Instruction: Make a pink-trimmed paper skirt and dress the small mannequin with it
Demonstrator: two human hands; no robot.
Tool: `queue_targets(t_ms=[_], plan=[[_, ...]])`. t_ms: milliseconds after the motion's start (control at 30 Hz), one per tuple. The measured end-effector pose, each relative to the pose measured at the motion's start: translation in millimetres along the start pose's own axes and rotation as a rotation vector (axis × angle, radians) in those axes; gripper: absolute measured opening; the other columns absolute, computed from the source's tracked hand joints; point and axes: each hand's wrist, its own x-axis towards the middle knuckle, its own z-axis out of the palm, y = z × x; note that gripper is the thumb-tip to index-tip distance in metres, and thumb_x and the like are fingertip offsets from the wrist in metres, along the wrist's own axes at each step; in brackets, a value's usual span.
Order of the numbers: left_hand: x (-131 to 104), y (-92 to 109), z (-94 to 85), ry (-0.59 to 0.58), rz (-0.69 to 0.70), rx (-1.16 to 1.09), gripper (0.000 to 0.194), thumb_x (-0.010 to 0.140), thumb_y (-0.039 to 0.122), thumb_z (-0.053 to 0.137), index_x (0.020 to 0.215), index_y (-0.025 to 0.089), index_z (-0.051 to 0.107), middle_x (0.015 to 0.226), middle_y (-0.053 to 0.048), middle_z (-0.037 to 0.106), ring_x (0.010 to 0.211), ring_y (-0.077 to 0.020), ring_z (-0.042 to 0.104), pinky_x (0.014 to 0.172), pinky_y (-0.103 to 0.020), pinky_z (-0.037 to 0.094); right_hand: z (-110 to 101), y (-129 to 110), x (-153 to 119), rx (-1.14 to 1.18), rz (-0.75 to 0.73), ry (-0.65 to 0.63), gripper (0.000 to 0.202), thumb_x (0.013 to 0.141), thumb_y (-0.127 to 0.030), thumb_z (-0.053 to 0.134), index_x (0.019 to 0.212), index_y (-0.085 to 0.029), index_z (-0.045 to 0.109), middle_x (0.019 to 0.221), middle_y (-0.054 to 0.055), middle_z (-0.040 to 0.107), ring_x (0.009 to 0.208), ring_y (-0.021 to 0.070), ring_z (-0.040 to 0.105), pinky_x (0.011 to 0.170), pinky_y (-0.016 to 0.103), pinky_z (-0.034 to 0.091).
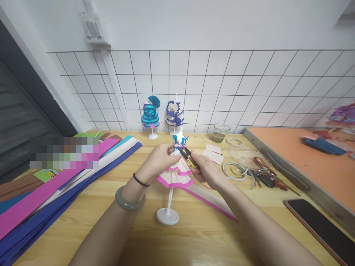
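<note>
Black grid lines are set against a white wall (235, 85) behind the wooden table (138, 244). At far left, coloured paper strips (58, 184) are piled; nearer the middle, a teal-dressed stand (150, 116) is placed by the wall. The left hand (161, 157) is curled in at the upper part of a small dress form (174, 177), stood mid-table in pink-edged skirts; what exactly is pinched cannot be told. Black-and-yellow snips (191, 161) are gripped by the right hand (203, 168), blades pointed at the teal trim. Trim or skirt could be nicked, or a fingertip caught, since all are crowded together; the slender stand might be tipped by a sideways push. Rightward, a pale strip (209, 198), keys (266, 180) and a phone (316, 225) are laid.
</note>
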Motion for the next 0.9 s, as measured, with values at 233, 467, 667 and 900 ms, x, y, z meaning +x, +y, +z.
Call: queue_targets(t_ms=[233, 467, 667, 900], plan=[[-1, 4, 3.1, 0.028, -0.019, 0.044, 0.019, 0.067, 0.031, 0.058, 0.076, 0.015, 0.066, 0.063, 0.001, 0.054, 0.06, -0.0123, 0.047, 0.053, -0.021, 0.034, -1, 4, 1, -0.351, -0.243, 0.149, 0.046, 0.087, -0.061, 0.036, 0.064, -0.02, 0.038, 0.054, -0.005, 0.032, 0.045, 0.008, 0.027, 0.043, 0.021, 0.019], [-3, 3, 10.8, 0.097, -0.068, 0.035, 0.017, 0.071, 0.034, 0.057, 0.071, 0.017, 0.057, 0.058, 0.004, 0.046, 0.053, -0.0093, 0.041, 0.046, -0.02, 0.025, -1, 14, 3, -0.67, -0.422, 0.348, 0.045, 0.094, -0.052, 0.025, 0.068, -0.02, 0.044, 0.061, 0.0, 0.049, 0.058, 0.0153, 0.045, 0.055, 0.026, 0.03], [-3, 6, 13.3, 0.048, -0.114, -0.235, 0.016, 0.072, 0.033, 0.058, 0.074, 0.017, 0.056, 0.058, 0.005, 0.044, 0.048, -0.0067, 0.039, 0.043, -0.019, 0.025, -5, 16, 5, -0.698, -0.522, 0.346, 0.042, 0.096, -0.048, 0.025, 0.069, -0.021, 0.043, 0.059, -0.001, 0.048, 0.055, 0.015, 0.045, 0.053, 0.026, 0.03], [-2, 12, 9.1, -0.028, -0.094, -0.365, 0.018, 0.069, 0.031, 0.062, 0.071, 0.014, 0.056, 0.058, 0.005, 0.044, 0.051, -0.0065, 0.041, 0.046, -0.019, 0.028, -11, 27, 13, -0.605, -0.641, 0.313, 0.039, 0.097, -0.044, 0.024, 0.067, -0.022, 0.037, 0.059, -0.002, 0.044, 0.055, 0.0138, 0.042, 0.054, 0.026, 0.03]])
